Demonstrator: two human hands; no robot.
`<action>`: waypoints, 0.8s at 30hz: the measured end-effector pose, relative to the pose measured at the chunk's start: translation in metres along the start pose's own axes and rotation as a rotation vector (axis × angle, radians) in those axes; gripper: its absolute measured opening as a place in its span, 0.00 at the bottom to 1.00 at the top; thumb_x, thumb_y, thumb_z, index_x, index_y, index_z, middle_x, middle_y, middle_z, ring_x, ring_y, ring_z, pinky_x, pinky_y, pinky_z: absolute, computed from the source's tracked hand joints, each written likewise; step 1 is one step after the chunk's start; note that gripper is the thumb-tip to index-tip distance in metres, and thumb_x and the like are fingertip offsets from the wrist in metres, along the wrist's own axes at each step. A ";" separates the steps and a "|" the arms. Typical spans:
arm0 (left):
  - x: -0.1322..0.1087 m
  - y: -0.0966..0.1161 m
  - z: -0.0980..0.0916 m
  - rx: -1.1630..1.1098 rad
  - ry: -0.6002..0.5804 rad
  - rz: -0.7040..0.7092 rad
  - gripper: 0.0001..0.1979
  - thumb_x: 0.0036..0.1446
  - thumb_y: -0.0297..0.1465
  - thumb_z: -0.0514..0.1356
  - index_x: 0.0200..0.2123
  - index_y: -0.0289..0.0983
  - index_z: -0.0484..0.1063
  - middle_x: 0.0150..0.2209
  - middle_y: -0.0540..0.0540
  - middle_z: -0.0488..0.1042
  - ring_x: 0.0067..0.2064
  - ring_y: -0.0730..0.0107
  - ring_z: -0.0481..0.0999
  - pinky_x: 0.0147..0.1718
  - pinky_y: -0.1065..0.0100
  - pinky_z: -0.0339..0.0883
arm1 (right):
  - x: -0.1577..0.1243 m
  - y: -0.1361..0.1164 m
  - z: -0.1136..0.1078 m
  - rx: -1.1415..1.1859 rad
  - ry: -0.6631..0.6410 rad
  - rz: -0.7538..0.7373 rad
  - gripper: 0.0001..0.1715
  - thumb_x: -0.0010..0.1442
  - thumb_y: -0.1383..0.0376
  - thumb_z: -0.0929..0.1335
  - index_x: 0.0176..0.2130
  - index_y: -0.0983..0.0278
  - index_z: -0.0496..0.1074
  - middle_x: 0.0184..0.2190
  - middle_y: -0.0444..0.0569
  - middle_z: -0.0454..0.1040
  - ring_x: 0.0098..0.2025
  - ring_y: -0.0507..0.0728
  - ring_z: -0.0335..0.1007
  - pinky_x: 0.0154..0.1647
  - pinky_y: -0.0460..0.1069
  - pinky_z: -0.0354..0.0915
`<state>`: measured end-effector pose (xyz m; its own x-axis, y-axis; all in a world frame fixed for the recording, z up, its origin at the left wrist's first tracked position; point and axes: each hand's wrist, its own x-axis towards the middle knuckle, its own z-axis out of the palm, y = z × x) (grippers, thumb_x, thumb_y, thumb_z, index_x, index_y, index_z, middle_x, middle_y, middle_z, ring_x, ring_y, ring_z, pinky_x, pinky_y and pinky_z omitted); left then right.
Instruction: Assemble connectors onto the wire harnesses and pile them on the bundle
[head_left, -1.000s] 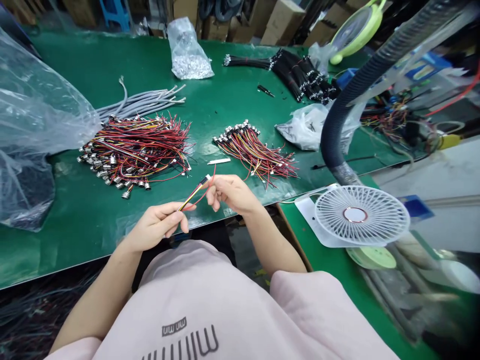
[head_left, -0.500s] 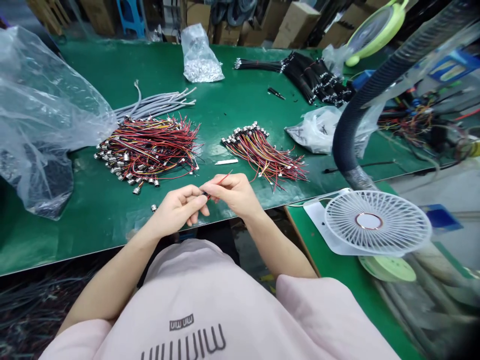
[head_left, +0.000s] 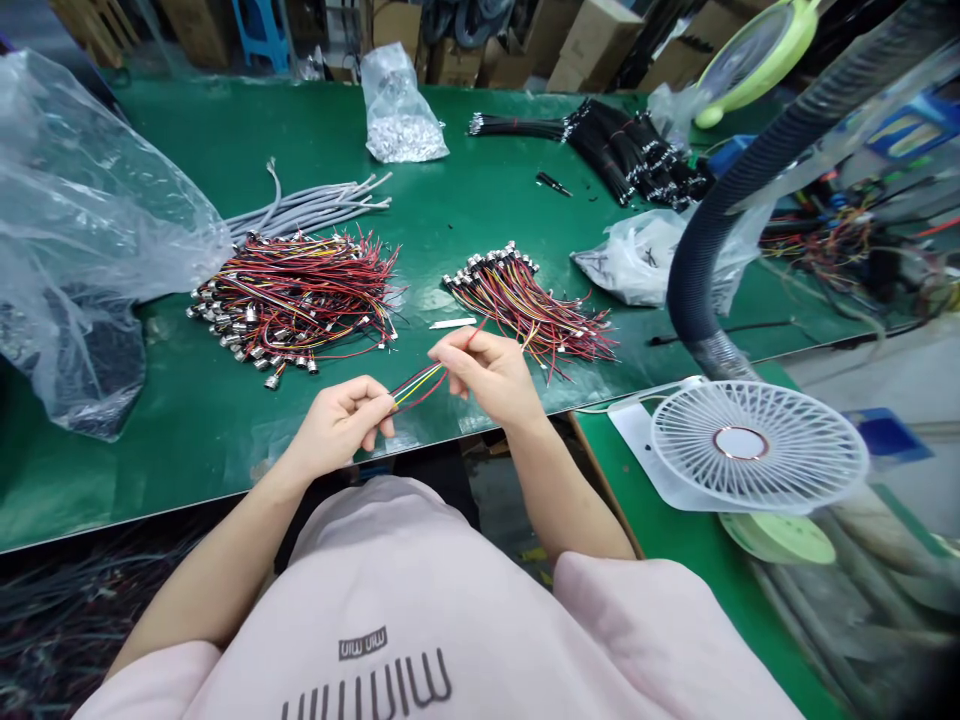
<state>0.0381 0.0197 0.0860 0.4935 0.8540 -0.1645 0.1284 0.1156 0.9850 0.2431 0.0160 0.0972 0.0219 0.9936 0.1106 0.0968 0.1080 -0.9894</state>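
Note:
Between my two hands stretches a wire harness (head_left: 420, 386) with red, yellow, white and dark wires. My left hand (head_left: 346, 422) pinches one end of it, and whatever connector sits there is hidden by the fingers. The other end is closed in my right hand (head_left: 487, 372), where a red wire tip pokes out above the thumb. Both hands are just over the table's front edge. Beyond my left hand lies a large heap of wired metal connectors (head_left: 300, 295). A smaller bundle of the same connectors (head_left: 529, 305) fans out beyond my right hand.
A white strip (head_left: 453, 323) lies between the heaps. Grey cables (head_left: 315, 205), a bag of small metal parts (head_left: 405, 110) and black cable bundles (head_left: 630, 150) lie farther back. A plastic bag (head_left: 97, 220) stands left. At right are a dark hose (head_left: 694, 260) and white fan (head_left: 757, 445).
My hands have moved apart, the right one going right and slightly up, the left one a little left. The coloured wires now show stretched between them.

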 end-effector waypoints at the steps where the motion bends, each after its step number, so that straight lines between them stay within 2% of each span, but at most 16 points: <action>1: 0.000 0.000 -0.001 0.006 -0.003 0.006 0.12 0.58 0.36 0.58 0.26 0.35 0.68 0.21 0.51 0.74 0.17 0.81 0.64 0.17 0.78 0.57 | 0.000 0.000 0.000 0.034 -0.075 0.048 0.18 0.56 0.53 0.71 0.35 0.66 0.75 0.29 0.45 0.75 0.17 0.45 0.64 0.15 0.42 0.56; 4: 0.000 0.002 0.000 0.026 -0.029 0.028 0.11 0.58 0.35 0.57 0.27 0.35 0.68 0.22 0.52 0.73 0.17 0.81 0.64 0.17 0.78 0.58 | -0.001 0.001 0.004 0.147 -0.272 0.137 0.22 0.59 0.50 0.69 0.42 0.65 0.74 0.35 0.47 0.78 0.17 0.46 0.68 0.14 0.41 0.59; 7: -0.002 0.001 0.000 0.064 -0.037 0.054 0.11 0.59 0.35 0.56 0.27 0.35 0.67 0.22 0.52 0.72 0.17 0.81 0.63 0.17 0.77 0.57 | -0.004 0.003 0.008 0.207 -0.422 0.213 0.23 0.62 0.49 0.66 0.42 0.66 0.73 0.30 0.46 0.78 0.17 0.48 0.71 0.14 0.41 0.61; 9: -0.003 -0.001 -0.002 0.094 -0.036 0.066 0.11 0.60 0.35 0.56 0.28 0.36 0.67 0.22 0.52 0.73 0.17 0.80 0.64 0.17 0.76 0.58 | -0.005 0.002 0.008 0.196 -0.438 0.229 0.23 0.61 0.48 0.66 0.38 0.67 0.72 0.25 0.44 0.75 0.17 0.48 0.70 0.14 0.41 0.61; 11: -0.005 -0.004 -0.005 0.141 -0.043 0.075 0.11 0.60 0.35 0.55 0.28 0.36 0.66 0.24 0.51 0.73 0.18 0.79 0.66 0.19 0.76 0.60 | -0.005 -0.001 0.005 0.157 -0.337 0.183 0.23 0.60 0.48 0.68 0.32 0.67 0.72 0.21 0.41 0.71 0.16 0.47 0.67 0.14 0.41 0.61; 13: -0.006 -0.008 -0.011 0.205 -0.059 0.088 0.10 0.61 0.35 0.55 0.29 0.36 0.66 0.24 0.51 0.74 0.20 0.79 0.68 0.20 0.75 0.61 | -0.005 -0.007 -0.003 0.108 -0.175 0.100 0.22 0.58 0.49 0.70 0.30 0.66 0.71 0.19 0.39 0.68 0.15 0.45 0.65 0.14 0.40 0.60; 16: -0.007 -0.013 -0.021 0.259 -0.081 0.091 0.10 0.61 0.34 0.54 0.28 0.36 0.65 0.24 0.51 0.74 0.20 0.78 0.68 0.21 0.75 0.61 | -0.004 -0.013 -0.021 0.062 0.049 -0.027 0.21 0.58 0.50 0.70 0.30 0.65 0.71 0.19 0.39 0.68 0.15 0.45 0.64 0.14 0.40 0.59; 19: -0.005 -0.019 -0.027 0.225 -0.080 0.079 0.11 0.61 0.34 0.53 0.27 0.37 0.64 0.19 0.54 0.70 0.18 0.79 0.63 0.20 0.76 0.57 | -0.001 -0.006 -0.044 0.000 0.185 -0.074 0.21 0.59 0.49 0.70 0.31 0.64 0.71 0.19 0.39 0.68 0.15 0.46 0.63 0.14 0.42 0.59; 22: -0.002 -0.027 -0.025 0.180 -0.055 0.085 0.11 0.61 0.35 0.54 0.27 0.37 0.64 0.17 0.56 0.67 0.19 0.79 0.62 0.22 0.76 0.57 | -0.004 0.007 -0.063 -0.278 0.230 -0.055 0.21 0.61 0.49 0.67 0.32 0.64 0.71 0.22 0.43 0.70 0.18 0.49 0.66 0.17 0.45 0.63; 24: -0.001 -0.032 -0.021 0.165 -0.042 0.077 0.11 0.61 0.35 0.54 0.28 0.37 0.64 0.17 0.55 0.66 0.20 0.78 0.62 0.23 0.75 0.57 | -0.012 0.009 -0.066 -0.583 0.348 -0.163 0.19 0.60 0.51 0.68 0.37 0.64 0.73 0.30 0.49 0.73 0.26 0.54 0.71 0.23 0.50 0.68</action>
<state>0.0158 0.0261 0.0560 0.5423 0.8348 -0.0946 0.2269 -0.0372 0.9732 0.3095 0.0027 0.0933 0.2699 0.8876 0.3733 0.6423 0.1228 -0.7565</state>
